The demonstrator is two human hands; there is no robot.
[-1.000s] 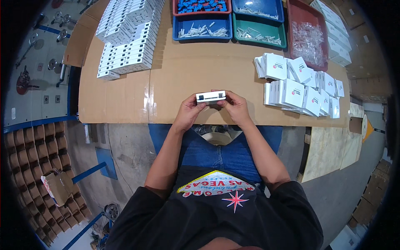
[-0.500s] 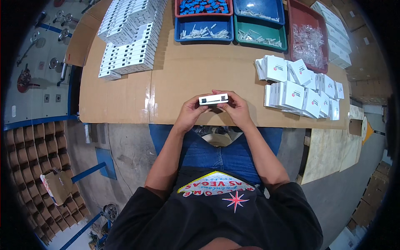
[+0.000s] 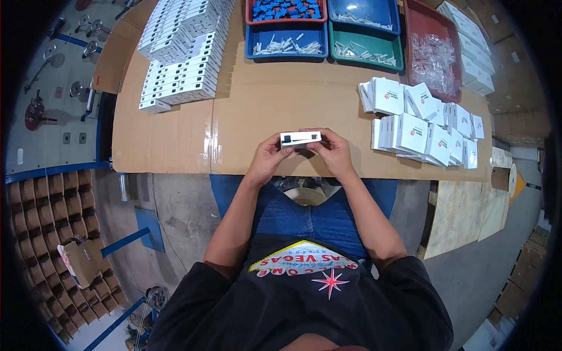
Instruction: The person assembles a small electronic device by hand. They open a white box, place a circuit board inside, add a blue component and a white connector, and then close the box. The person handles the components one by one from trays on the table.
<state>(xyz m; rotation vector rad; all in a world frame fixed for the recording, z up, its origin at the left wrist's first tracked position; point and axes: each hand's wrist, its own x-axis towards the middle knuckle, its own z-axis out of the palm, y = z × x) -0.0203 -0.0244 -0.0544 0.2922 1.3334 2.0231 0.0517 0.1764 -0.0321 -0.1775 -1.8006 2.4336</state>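
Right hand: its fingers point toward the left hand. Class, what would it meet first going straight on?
The right hand would first press into the small white box both hands hold, then probably the left hand; depth is unclear.

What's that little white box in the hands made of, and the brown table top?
The small white box looks like smooth matte plastic or coated card; too small to tell. The table top looks like brown corrugated cardboard: dull surface, sheet seams showing.
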